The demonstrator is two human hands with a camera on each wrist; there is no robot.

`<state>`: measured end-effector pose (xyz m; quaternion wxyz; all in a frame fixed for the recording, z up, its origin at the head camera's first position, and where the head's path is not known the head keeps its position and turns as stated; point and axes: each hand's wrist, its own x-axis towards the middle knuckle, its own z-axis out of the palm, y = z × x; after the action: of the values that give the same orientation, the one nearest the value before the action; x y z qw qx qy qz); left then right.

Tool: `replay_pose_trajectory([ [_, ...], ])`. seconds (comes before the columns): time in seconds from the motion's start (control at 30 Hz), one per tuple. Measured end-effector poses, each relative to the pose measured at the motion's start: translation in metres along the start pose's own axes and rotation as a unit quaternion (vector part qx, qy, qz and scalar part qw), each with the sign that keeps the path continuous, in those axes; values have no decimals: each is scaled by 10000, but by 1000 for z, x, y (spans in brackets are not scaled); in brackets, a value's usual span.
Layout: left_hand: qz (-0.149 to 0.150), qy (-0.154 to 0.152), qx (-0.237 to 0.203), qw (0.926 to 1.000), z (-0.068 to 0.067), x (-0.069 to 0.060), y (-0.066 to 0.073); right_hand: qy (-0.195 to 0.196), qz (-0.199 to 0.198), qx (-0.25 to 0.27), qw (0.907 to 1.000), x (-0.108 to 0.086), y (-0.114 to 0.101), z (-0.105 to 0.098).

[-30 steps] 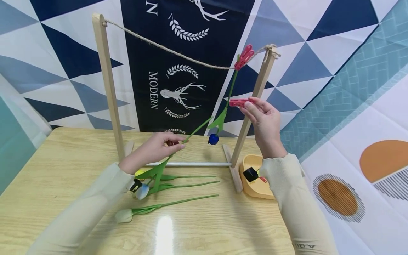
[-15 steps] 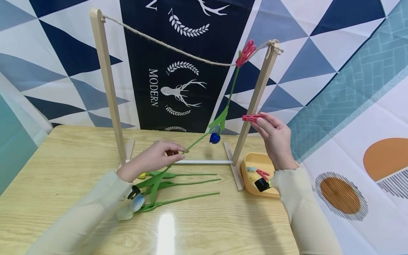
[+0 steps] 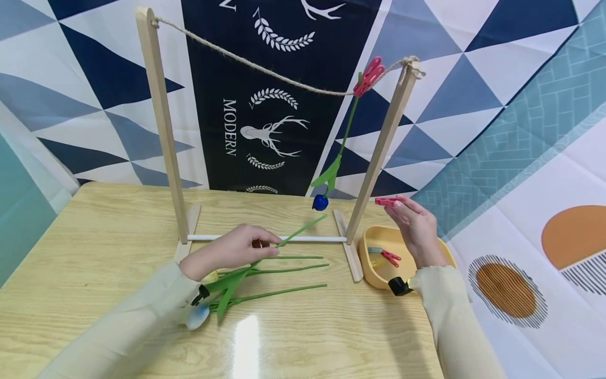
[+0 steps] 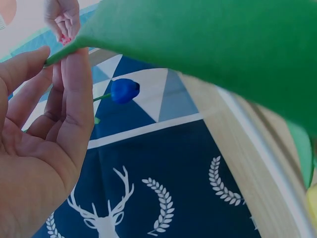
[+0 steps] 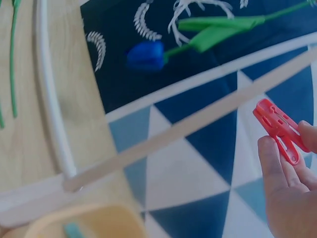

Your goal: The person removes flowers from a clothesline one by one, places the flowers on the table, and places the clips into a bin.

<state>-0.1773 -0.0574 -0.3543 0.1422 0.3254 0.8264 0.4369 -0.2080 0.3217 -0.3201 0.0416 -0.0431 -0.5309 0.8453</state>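
Before the wooden rack (image 3: 163, 126), our left hand (image 3: 241, 246) pinches a green-leaved tulip (image 3: 229, 289); to the rack's right, our right hand (image 3: 418, 231) grips a red clothespin (image 3: 386, 201). Held only by its thin stem (image 3: 303, 229), the tulip could twist loose.

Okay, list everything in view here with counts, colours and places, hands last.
Stand: one, pale wood, on the table
Rod: one, white, low across the stand
Rope: one, beige, between the post tops
Hanging tulip: one, blue, upside down
Upper clothespin: one, red, on the rope
Held clothespin: one, red, above the bin
Bin clothespins: at least three; blue, red, yellow
Bin: one, yellow-orange, right of the stand
Held flower: one, blue-white, left
Lying flowers: at least three, green stems, blooms mostly hidden
Table: one, light wood, underneath
Hangings: several, mostly blue, white, black; behind
Wrist cameras: two, black, at the cuffs
Sleeves: two, cream
Left hand: one, pinching the flower stem
Right hand: one, pinching the clothespin
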Motion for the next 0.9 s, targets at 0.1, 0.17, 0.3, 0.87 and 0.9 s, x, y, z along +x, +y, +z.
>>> replay_pose_trajectory([
  [0.1,-25,-188,-21,9998,5,0,-3,120,137,8,9998,0,4,-12],
  [0.17,-7,-287,-39,9996,9,0,-5,156,250,16,9996,-1,7,-19],
  [0.3,25,-437,32,9990,17,0,-9,185,463,-39,9987,-3,13,-34],
  [0.87,7,-1257,207,9918,56,4,-18,63,913,-63,9958,-12,29,-89],
  [0.9,26,-1316,270,9909,59,4,-19,37,933,-75,9956,-13,30,-91],
])
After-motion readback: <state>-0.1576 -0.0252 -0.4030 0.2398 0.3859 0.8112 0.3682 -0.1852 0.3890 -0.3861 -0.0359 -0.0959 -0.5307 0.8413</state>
